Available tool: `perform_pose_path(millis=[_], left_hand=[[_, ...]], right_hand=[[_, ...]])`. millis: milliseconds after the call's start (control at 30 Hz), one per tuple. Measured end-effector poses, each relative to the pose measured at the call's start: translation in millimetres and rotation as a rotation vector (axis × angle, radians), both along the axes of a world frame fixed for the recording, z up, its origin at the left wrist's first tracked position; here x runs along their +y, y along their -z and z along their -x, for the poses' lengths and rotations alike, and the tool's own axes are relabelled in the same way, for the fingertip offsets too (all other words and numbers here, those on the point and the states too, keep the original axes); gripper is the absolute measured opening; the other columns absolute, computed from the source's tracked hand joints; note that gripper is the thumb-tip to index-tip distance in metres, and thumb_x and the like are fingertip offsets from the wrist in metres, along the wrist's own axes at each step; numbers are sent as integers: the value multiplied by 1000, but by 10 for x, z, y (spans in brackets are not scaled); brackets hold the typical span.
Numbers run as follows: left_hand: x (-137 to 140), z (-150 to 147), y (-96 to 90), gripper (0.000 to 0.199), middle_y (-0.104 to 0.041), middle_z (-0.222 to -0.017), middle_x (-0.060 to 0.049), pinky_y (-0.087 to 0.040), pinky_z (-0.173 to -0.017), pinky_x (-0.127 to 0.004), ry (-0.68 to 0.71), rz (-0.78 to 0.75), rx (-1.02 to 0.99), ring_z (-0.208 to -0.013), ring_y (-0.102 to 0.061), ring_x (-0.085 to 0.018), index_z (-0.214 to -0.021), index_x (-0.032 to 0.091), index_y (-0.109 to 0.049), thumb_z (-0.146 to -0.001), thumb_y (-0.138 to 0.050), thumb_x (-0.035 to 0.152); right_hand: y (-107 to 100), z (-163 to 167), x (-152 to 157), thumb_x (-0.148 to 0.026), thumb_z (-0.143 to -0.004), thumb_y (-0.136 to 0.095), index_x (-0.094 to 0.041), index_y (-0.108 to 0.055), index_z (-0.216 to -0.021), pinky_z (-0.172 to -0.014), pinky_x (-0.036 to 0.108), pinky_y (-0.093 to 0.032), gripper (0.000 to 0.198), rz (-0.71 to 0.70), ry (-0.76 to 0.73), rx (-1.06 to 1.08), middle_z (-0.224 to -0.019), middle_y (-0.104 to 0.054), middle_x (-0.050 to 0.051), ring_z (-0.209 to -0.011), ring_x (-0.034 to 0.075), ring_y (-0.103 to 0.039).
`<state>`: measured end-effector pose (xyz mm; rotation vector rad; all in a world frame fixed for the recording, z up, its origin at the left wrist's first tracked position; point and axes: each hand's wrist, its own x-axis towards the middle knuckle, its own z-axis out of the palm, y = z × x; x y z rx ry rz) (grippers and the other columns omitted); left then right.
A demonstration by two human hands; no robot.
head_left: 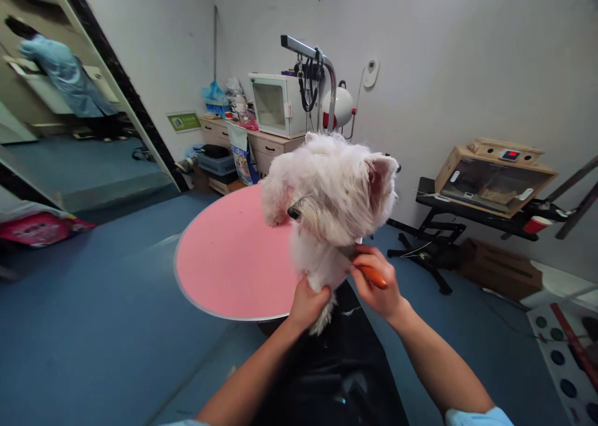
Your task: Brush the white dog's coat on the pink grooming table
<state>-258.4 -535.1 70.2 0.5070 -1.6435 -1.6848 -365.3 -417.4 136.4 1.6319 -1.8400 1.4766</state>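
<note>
A white, fluffy dog is on a round pink grooming table, its head turned to the left. My left hand is closed around one of its front legs, and the shaggy paw hangs below my fingers past the table's edge. In my right hand is a grooming brush with an orange handle. The brush's head is at the fur of the dog's chest and shoulder, mostly hidden by fur and fingers. My lap is covered by a black apron.
Behind the dog rises a metal grooming arm with hanging black loops. A white cabinet stands on drawers at the back. To the right, a wooden box with a glass front rests on a black stand. Through the doorway a person bends over.
</note>
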Motion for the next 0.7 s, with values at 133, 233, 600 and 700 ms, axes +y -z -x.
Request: perform_pose_path(millis=[133, 233, 600, 700], left_hand=[[-9, 10, 60, 13, -66, -70, -3, -48, -64, -26, 84, 19, -4, -67, -59, -16, -73, 15, -63, -60, -62, 18], [-11, 21, 106, 16, -67, -72, -2, -48, -64, -25, 75, 21, 9, -66, -59, -14, -79, 14, -64, -64, -60, 18], [-16, -17, 50, 18, -65, -71, -3, -46, -63, -25, 112, -7, -10, -65, -57, -15, -78, 14, -64, -62, -64, 21], [-6, -22, -2, 20, -64, -67, -2, -46, -61, -26, 113, -53, -21, -62, -56, -15, -77, 14, -64, -59, -65, 23]], right_hand=[[-4, -14, -19, -18, -81, -61, -23, -61, -84, -74, 33, -57, 6, -174, -117, -31, -81, -68, 3, -80, 20, -69], [-11, -30, -33, -17, -81, -62, -22, -61, -86, -83, 38, -56, 8, -72, -62, 38, -91, -70, 6, -91, 23, -68], [-31, -71, -67, -18, -82, -61, -22, -61, -88, -79, 34, -58, 8, -107, -116, 62, -90, -70, 6, -89, 21, -70], [-10, -61, -34, -19, -81, -62, -23, -61, -85, -74, 33, -58, 5, -104, -86, -16, -83, -69, 3, -80, 20, -70]])
